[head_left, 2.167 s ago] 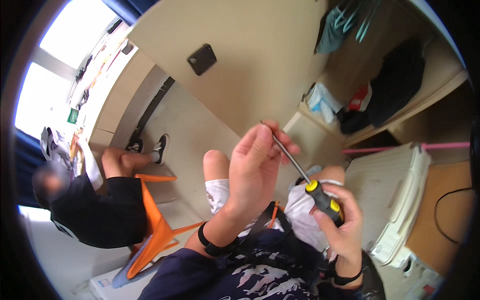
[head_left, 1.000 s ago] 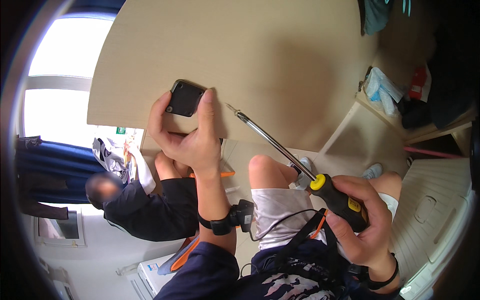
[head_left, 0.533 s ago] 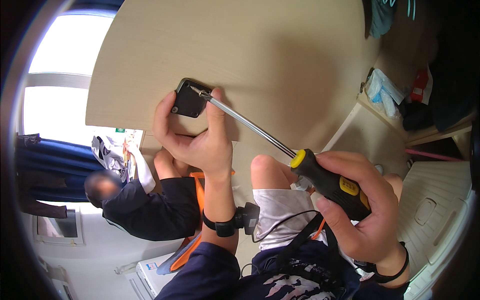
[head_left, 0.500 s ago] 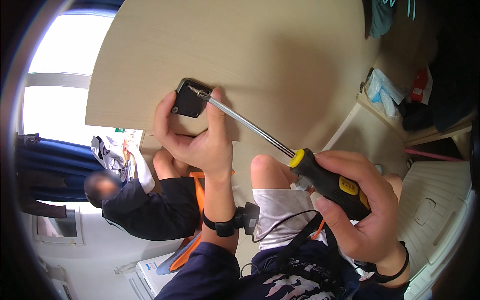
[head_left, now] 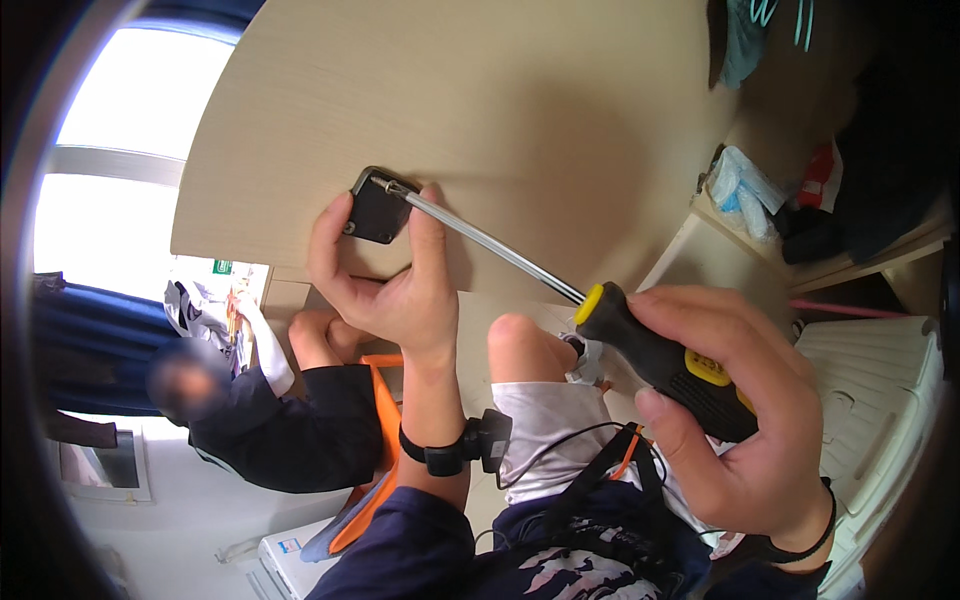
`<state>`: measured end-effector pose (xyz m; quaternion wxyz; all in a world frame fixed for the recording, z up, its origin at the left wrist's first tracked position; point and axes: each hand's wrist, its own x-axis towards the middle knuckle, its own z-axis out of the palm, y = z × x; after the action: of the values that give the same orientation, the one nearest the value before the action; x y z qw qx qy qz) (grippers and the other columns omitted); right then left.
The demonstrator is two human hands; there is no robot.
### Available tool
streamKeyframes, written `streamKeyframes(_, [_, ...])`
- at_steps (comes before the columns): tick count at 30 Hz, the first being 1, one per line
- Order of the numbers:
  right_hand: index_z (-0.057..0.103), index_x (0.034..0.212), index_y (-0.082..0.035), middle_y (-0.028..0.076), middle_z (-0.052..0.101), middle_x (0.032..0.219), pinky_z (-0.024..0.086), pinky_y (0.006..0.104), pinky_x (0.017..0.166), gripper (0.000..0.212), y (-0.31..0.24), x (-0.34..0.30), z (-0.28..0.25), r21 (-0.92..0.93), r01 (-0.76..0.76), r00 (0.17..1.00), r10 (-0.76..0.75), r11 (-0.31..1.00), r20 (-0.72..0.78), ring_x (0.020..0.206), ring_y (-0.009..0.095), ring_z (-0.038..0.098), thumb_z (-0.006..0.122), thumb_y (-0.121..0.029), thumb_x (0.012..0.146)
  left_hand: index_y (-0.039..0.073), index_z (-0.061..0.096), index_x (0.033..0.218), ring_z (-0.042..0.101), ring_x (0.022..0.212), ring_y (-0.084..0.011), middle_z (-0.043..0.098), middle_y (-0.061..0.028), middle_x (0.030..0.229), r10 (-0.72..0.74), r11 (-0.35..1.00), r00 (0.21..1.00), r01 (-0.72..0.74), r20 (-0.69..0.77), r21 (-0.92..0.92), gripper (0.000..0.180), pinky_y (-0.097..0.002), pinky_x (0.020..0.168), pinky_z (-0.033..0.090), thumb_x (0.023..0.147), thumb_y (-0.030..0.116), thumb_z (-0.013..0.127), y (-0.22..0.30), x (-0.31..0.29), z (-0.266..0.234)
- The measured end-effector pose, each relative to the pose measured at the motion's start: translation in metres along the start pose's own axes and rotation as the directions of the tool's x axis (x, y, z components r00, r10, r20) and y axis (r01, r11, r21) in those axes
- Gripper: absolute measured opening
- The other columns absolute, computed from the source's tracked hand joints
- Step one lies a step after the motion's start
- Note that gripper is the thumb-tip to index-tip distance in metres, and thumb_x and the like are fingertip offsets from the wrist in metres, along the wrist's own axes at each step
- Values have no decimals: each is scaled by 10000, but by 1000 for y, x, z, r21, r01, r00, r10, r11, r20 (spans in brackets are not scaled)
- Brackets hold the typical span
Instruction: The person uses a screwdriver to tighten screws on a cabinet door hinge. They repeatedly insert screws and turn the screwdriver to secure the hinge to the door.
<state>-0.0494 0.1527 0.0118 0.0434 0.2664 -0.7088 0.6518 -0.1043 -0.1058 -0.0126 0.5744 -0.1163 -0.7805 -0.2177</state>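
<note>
My left hand (head_left: 395,295) pinches a small black rectangular plastic case (head_left: 378,222) between thumb and fingertips, above the pale tabletop. A screw head shows at the case's lower left corner. My right hand (head_left: 745,400) is wrapped round the black and yellow handle of a screwdriver (head_left: 510,254), its steel shaft slanting up to the left. At the screwdriver's tip sits a pale metal screw (head_left: 382,184), pointing left over the case's upper part. Whether the screw touches the case I cannot tell.
The wooden tabletop (head_left: 480,110) fills the upper middle. A person in black (head_left: 290,425) sits at the left on an orange-edged chair (head_left: 385,410). Plastic bags (head_left: 742,195) lie on a shelf at the right, above a cream ribbed panel (head_left: 865,400).
The view has shifted slightly, so most things sit further left. Both hands keep their holds, and the screwdriver with the screw stays over the case.
</note>
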Motion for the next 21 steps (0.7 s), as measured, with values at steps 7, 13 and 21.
streamKeyframes(7, [628, 1116, 32, 203, 629, 1086, 524, 350, 810, 419, -37, 5, -3, -400, 56, 998, -42, 915, 45, 927, 326, 648, 684, 29, 701, 26, 554, 1196, 603, 998, -194, 587, -105, 1148, 30, 999, 999, -29, -38, 31, 569, -294, 899, 471, 707, -3, 844, -2, -4, -2])
streamKeyframes(13, [663, 1031, 3, 126, 646, 977, 503, 308, 610, 327, -54, -2, 12, -725, 276, 911, -413, 631, -12, 774, 264, 651, 710, 35, 709, 58, 625, 1123, 602, 1002, -277, 624, -115, 1079, -57, 996, 994, 51, -88, -69, 486, -359, 888, 471, 691, 15, 842, 4, -6, 2])
streamKeyframes(21, [645, 1027, 16, 135, 676, 962, 525, 317, 583, 371, -62, -4, 18, -874, 230, 894, -447, 429, 16, 743, 264, 652, 813, -43, 702, 62, 337, 1313, 582, 1039, -298, 488, -206, 1235, -176, 838, 981, 104, -85, -535, 751, -429, 858, 490, 732, 6, 810, 5, -10, 8])
